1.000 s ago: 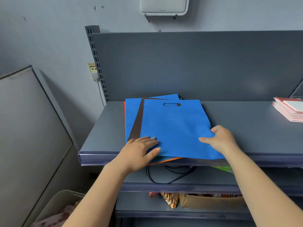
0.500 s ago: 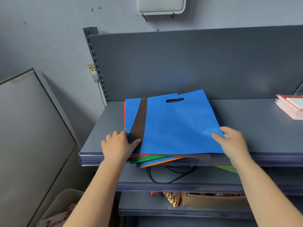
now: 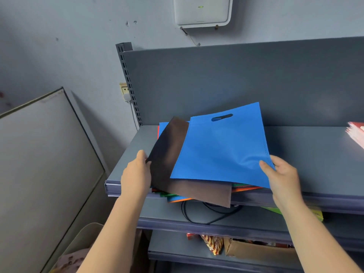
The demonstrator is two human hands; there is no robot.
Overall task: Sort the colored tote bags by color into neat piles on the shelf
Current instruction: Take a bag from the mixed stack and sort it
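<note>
Lifted since: one blue bag, one brown bag; two hands gripping.

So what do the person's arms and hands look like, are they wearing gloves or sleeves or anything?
No gloves and no sleeves in view: the left hand and the right hand are bare, and both forearms are bare as far as the picture shows. I see no watch, ring or bracelet on either.

Two bare forearms, no sleeves, no jewellery.
</note>
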